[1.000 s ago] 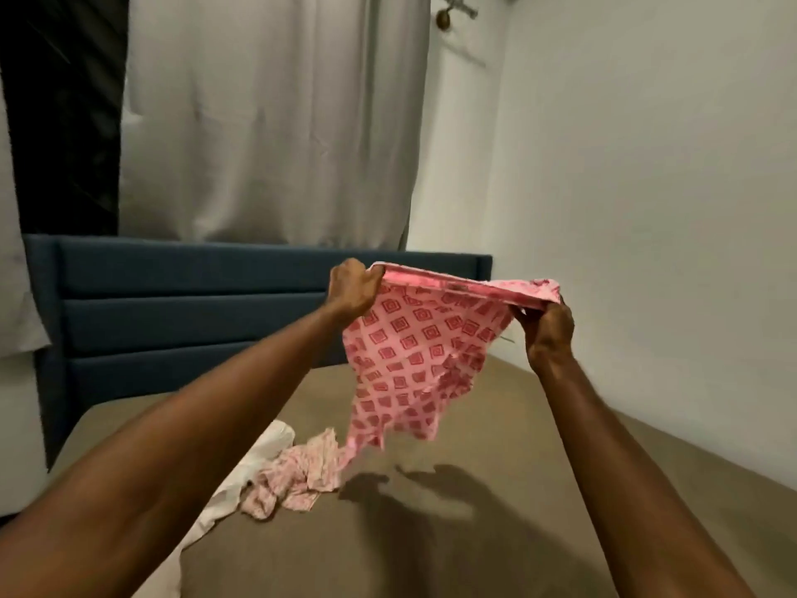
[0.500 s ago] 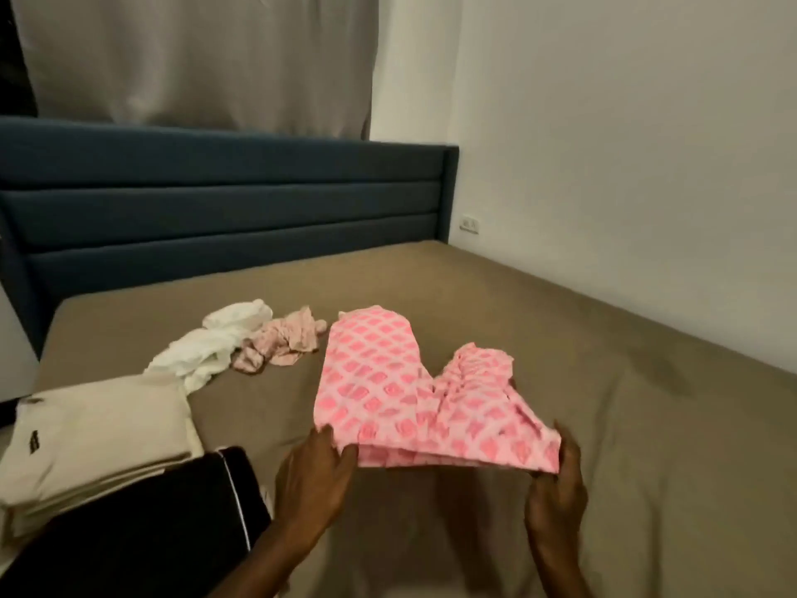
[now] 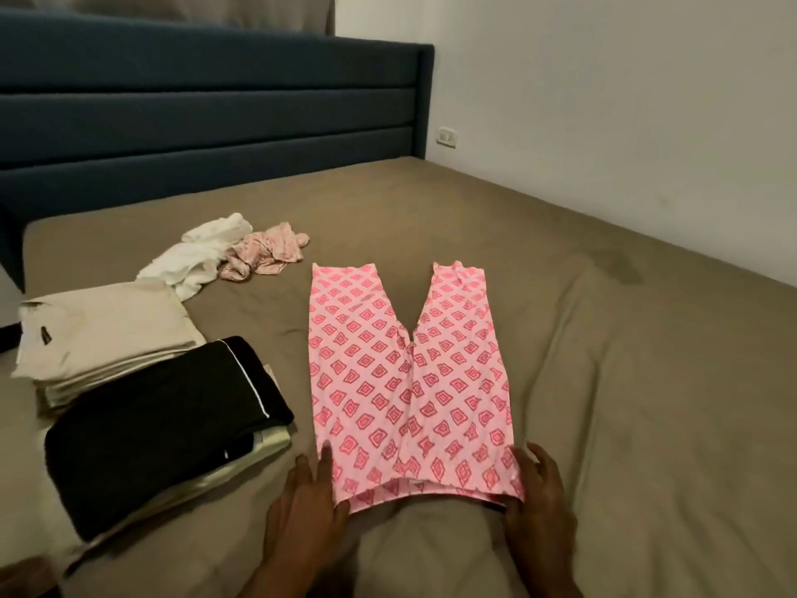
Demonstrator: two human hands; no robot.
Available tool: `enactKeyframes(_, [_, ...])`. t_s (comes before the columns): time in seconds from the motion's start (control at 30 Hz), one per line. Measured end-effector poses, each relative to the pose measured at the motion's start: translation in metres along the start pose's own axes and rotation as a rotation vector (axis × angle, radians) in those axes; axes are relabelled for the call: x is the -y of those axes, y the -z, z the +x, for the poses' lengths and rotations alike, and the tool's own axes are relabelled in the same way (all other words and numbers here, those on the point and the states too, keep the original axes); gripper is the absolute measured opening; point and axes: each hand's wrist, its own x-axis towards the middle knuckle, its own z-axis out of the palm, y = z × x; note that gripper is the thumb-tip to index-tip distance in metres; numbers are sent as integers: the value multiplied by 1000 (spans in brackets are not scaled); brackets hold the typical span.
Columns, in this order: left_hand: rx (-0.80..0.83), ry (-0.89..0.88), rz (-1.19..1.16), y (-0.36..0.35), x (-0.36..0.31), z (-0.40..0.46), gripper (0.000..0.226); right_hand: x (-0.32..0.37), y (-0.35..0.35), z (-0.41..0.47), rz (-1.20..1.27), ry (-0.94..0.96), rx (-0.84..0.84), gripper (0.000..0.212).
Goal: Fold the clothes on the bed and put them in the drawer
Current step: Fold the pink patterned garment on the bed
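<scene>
Both hands rest at the waistband corners of the pink patterned shorts (image 3: 405, 381): left hand (image 3: 308, 507) and right hand (image 3: 539, 507), fingers straight, gripping nothing. Spread flat on the bed (image 3: 604, 381), legs pointing at the headboard (image 3: 207, 101), the shorts are not yet folded. Folded stacks (image 3: 142, 381) lie left; two crumpled garments (image 3: 233, 256) remain beyond. No drawer shows. Open bed lies right, up to the wall.

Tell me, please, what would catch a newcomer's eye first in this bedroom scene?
The pink shorts, spread flat mid-bed, stand out; the left hand and right hand rest at the waistband corners. A black garment tops folded stacks at left, and a crumpled white cloth lies near the headboard.
</scene>
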Motion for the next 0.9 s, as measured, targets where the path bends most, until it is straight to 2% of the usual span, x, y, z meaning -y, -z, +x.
enactKeyframes(0.07, [-101, -127, 46, 1, 2, -8, 104, 1, 6, 3, -17, 104, -42, 65])
enactKeyframes(0.1, [-92, -199, 59, 3, 4, -9, 107, 2, 9, 3, -24, 148, -56, 55])
enactKeyframes(0.17, [-192, -351, 80, -5, 8, -8, 90, 3, 15, 1, -64, 178, -48, 42])
enactKeyframes(0.23, [-166, -409, 57, -2, 5, -10, 64, 1, 18, -4, -102, 166, -1, 32])
enactKeyframes(0.37, [-55, -382, 37, -5, 1, -13, 34, -21, 12, -10, -109, 144, 45, 36])
enactKeyframes(0.43, [51, -390, 31, -10, 4, -12, 35, -26, 13, -13, -88, 119, 74, 38])
enactKeyframes(0.53, [142, -385, -2, -11, 9, -9, 40, -18, 16, -18, 33, 11, 79, 51])
enactKeyframes(0.73, [14, -453, -57, -24, 17, -5, 38, -24, 14, -17, 139, -41, 24, 46])
enactKeyframes(0.83, [-36, -509, -150, -16, 19, -3, 35, -17, 16, -17, 133, -22, 0, 24])
enactKeyframes(0.9, [-43, -526, -186, -12, 20, -2, 33, -15, 18, -19, 116, 9, -9, 20])
